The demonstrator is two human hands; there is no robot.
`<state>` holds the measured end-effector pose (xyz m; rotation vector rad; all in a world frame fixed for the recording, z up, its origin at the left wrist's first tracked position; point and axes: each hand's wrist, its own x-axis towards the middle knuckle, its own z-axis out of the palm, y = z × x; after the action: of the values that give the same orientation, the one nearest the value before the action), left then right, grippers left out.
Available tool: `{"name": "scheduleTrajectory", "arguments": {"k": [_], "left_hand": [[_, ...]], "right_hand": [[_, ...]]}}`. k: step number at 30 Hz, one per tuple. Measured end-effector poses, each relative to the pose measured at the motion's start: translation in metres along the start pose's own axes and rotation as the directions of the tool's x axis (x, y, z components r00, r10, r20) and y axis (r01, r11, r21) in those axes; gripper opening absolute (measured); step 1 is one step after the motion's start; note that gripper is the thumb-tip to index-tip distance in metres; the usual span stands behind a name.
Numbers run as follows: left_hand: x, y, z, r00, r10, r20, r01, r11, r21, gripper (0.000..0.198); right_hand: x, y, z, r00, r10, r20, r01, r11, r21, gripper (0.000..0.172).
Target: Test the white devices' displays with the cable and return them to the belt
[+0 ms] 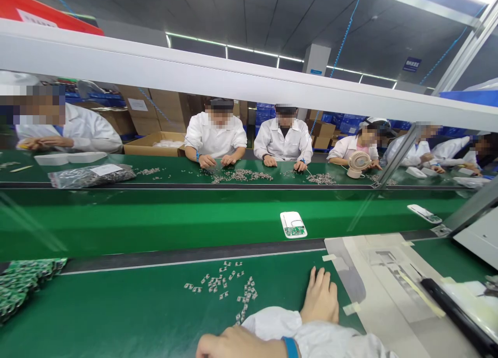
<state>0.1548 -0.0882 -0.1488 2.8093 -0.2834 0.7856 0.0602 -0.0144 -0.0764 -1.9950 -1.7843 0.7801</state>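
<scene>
My forearms lie crossed on the green work surface (pixel 128 311). My left hand (pixel 321 298) rests palm down on it at the right, with its fingers stretched out and nothing in them. At the bottom edge is my right hand (pixel 237 343), a blue band (pixel 290 347) round its wrist. The picture's lower edge cuts this hand off and hides most of its fingers. Just above my arms, small silvery metal clips (pixel 218 283) lie scattered, some in a short trail near my right hand. Neither hand is seen holding a clip.
Green circuit boards (pixel 27 285) are piled at the left. On the belt (pixel 155 218) lie two white casings (pixel 293 224) with boards. Right of my left hand are a taped paper sheet (pixel 373 280) and a black-handled tool (pixel 455 311). Across the belt, several co-workers (pixel 216 137) sit by heaps of parts.
</scene>
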Motion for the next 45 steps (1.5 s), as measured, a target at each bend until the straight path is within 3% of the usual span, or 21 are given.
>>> {"name": "scheduleTrajectory", "arguments": {"k": [6, 21, 32, 45], "left_hand": [[0.000, 0.001, 0.007, 1.000, 0.000, -0.013, 0.000, 0.999, 0.041, 0.020], [0.000, -0.001, 0.002, 1.000, -0.009, -0.014, 0.009, 1.000, -0.009, 0.014], [-0.001, 0.001, 0.013, 0.998, -0.057, -0.019, 0.057, 0.998, -0.004, 0.033], [0.000, 0.000, 0.018, 0.999, -0.045, -0.012, 0.045, 0.999, -0.031, 0.018]], "right_hand": [[0.002, 0.002, 0.004, 1.000, -0.020, -0.010, 0.020, 1.000, -0.009, 0.016], [-0.004, -0.005, -0.003, 0.999, -0.020, -0.042, 0.019, 0.999, -0.037, 0.018], [-0.002, -0.003, 0.000, 0.999, -0.017, -0.049, 0.017, 1.000, -0.015, 0.020], [-0.003, -0.002, -0.001, 0.998, -0.042, -0.051, 0.043, 0.999, 0.020, 0.017]]}}
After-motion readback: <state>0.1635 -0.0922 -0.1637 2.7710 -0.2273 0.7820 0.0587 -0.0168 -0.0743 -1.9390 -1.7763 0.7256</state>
